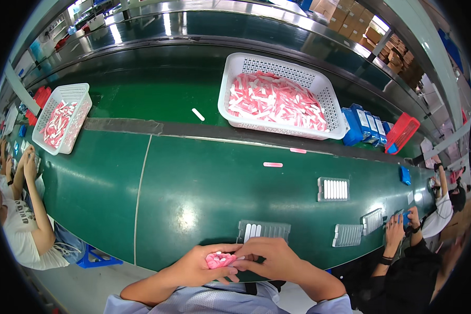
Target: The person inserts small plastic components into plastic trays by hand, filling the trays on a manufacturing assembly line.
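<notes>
Table [167, 172]: green, beyond hands
Cartons [345, 22]: far ahead-right
Strips [219, 260]: clasped in left hand [196, 266]
Right hand [273, 257]: beside strips, grip unclear

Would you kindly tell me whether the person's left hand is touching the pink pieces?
Touching: the head view shows the left hand curled around a bunch of pink pieces.

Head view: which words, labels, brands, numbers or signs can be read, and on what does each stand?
White shirt, far left: dark lettering, not copied out here.
Blue packs, back right: white labels, print too small to read.
Large white basket: front-wall marks too unclear to read.
Cartons, upper right: too small to tell.
Pink and white pieces in the left hand: no print can be made out.
</notes>
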Available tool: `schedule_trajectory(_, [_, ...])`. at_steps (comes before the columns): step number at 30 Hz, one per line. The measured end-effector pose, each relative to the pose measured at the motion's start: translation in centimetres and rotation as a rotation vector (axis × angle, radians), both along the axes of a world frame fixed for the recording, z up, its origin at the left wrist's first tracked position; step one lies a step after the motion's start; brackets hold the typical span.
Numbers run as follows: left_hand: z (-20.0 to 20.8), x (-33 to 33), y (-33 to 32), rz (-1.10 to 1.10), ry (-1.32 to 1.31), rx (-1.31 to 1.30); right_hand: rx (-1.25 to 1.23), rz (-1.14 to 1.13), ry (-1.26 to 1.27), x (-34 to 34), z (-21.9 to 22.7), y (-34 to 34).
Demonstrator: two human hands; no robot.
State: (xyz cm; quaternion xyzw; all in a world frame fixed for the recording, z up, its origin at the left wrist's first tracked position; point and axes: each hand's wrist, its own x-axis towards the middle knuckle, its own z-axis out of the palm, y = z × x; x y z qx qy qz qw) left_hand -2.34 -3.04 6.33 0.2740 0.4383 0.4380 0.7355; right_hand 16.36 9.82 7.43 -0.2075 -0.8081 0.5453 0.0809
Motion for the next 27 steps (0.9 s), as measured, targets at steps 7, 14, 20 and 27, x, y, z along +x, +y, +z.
schedule_trajectory(7, [0.2, 0.4, -0.1, 0.018, 0.059, -0.016, -0.135, -0.04, -0.106, 0.3, -0.6, 0.1])
schedule_trajectory(14, [-0.3, -1.7, 0.1, -0.079, -0.223, -0.075, 0.53, 0.239, 0.451, 1.6, -1.4, 0.6])
schedule_trajectory(20, [-0.8, -1.1, -0.3, -0.056, -0.07, 0.044, 0.544, 0.213, 0.447, 1.3, -0.3, 0.9])
schedule_trajectory(27, [-0.7, -0.3, -0.5, 0.082, -0.012, 0.053, -0.013, -0.155, 0.243, 1.1, -1.1, -1.4])
